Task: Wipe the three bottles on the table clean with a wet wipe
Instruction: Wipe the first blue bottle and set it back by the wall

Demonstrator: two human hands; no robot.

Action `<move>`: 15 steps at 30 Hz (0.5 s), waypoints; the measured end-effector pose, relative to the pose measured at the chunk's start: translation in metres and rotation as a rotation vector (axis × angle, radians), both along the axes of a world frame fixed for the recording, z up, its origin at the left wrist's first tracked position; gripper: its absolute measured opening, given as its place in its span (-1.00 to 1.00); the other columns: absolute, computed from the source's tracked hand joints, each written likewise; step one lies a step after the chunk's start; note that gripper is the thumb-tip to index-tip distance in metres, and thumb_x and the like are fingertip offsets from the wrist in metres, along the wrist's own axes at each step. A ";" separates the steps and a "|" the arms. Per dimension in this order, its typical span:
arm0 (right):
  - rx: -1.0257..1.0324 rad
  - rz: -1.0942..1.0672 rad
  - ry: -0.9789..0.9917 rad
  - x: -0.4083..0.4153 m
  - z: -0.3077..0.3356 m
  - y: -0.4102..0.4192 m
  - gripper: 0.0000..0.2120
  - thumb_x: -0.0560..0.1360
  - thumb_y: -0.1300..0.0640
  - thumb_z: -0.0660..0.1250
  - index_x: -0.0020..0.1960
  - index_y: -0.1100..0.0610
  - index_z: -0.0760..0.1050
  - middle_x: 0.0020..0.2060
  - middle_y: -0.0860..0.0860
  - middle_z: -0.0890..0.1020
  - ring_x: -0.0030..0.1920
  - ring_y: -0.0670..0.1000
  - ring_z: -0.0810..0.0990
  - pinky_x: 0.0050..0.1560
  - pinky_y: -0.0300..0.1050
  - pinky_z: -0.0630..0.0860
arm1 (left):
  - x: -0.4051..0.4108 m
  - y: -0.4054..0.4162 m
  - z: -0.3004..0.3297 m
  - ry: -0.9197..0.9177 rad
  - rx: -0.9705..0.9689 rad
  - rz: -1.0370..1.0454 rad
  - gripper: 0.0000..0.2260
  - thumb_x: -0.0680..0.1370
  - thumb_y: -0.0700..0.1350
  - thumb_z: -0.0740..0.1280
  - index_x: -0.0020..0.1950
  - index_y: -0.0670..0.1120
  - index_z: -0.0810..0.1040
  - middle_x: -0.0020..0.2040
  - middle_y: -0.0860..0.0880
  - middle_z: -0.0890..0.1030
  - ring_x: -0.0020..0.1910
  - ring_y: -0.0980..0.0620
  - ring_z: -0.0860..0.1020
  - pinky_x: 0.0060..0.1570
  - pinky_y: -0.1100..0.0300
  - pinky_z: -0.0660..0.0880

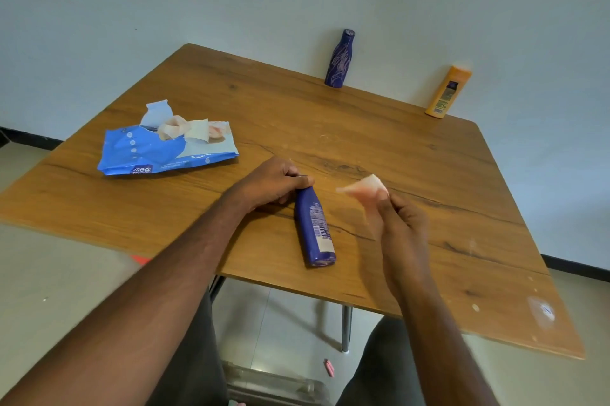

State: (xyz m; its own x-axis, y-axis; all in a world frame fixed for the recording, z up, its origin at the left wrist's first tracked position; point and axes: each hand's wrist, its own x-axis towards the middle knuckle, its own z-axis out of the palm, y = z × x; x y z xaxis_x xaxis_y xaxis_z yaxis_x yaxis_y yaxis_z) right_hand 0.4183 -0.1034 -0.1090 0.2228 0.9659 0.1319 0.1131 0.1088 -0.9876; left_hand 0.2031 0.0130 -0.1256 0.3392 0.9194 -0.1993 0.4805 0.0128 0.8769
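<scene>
1. Wooden table (pixel 429 207). Three bottles present: blue lotion bottle (pixel 316 228) lying on its side near the front edge; dark purple bottle (pixel 340 59) and orange bottle (pixel 448 92) upright at the far edge against the wall, well apart from the hands.
2. Left hand (pixel 274 182) closed around the cap end of the blue lotion bottle, pinning it flat on the table.
3. Right hand (pixel 401 217) pinches a crumpled wet wipe (pixel 366 189) between its fingertips, raised just to the right of the bottle, not touching it.
4. Wet wipe pack (pixel 166 148) lies open at left, flap up, a sheet bunched out of the slot.
5. Progress, as a judgement: wipe is out and the first bottle is in hand; cannot tell if any of its surface is wiped yet. The two far bottles look untouched.
6. Left: wipe the blue one, turning it to reach the underside, then both far bottles.
</scene>
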 end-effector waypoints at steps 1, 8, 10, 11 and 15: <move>0.060 -0.031 -0.132 -0.007 0.003 0.005 -0.77 0.65 0.03 0.27 0.12 0.04 0.68 -0.12 -0.01 0.72 -0.12 0.06 0.64 -0.10 -0.06 0.52 | 0.001 0.000 0.000 0.019 0.021 0.004 -0.66 0.59 0.11 0.37 -0.13 -0.16 0.66 -0.40 -0.05 0.54 -0.45 0.08 0.43 -0.39 0.22 0.38; 0.098 0.424 -0.779 -0.039 0.004 0.012 -0.71 0.65 0.12 0.24 0.34 0.07 0.57 0.37 -0.03 0.56 0.36 -0.17 0.49 0.35 -0.28 0.40 | 0.008 0.003 0.001 0.093 0.086 0.048 -0.61 0.54 0.15 0.43 -0.35 -0.10 0.54 -0.42 -0.05 0.45 -0.42 0.06 0.38 -0.41 0.20 0.32; 0.127 0.490 -0.793 -0.034 0.004 0.004 -0.68 0.64 0.10 0.22 0.36 0.06 0.55 0.45 -0.03 0.47 0.48 -0.16 0.34 0.45 -0.27 0.29 | 0.009 0.004 0.000 0.096 0.061 0.056 -0.60 0.51 0.18 0.44 -0.34 -0.09 0.53 -0.42 -0.05 0.44 -0.42 0.04 0.37 -0.36 0.14 0.32; 0.141 0.534 -0.805 -0.030 0.003 -0.003 -0.66 0.64 0.08 0.19 0.37 0.06 0.53 0.46 -0.04 0.45 0.52 -0.16 0.28 0.48 -0.22 0.27 | 0.009 0.004 0.000 0.099 0.049 0.061 -0.60 0.51 0.19 0.43 -0.34 -0.08 0.53 -0.42 -0.04 0.43 -0.42 0.03 0.37 -0.34 0.12 0.31; 0.218 0.629 -0.847 -0.007 -0.003 -0.034 -0.65 0.64 0.09 0.17 0.37 0.10 0.53 0.47 -0.04 0.44 0.56 -0.13 0.22 0.49 -0.04 0.33 | 0.011 0.006 0.000 0.138 0.028 0.066 -0.57 0.51 0.23 0.41 -0.19 -0.16 0.65 -0.36 -0.07 0.48 -0.34 -0.01 0.42 -0.26 0.07 0.36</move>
State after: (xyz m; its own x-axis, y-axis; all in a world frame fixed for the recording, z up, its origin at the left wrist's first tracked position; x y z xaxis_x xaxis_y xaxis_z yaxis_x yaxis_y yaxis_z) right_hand 0.4109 -0.1370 -0.1123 -0.5505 0.8123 0.1927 0.6136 0.5502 -0.5664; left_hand 0.2139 0.0188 -0.1256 0.2486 0.9447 -0.2139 0.5955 0.0251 0.8030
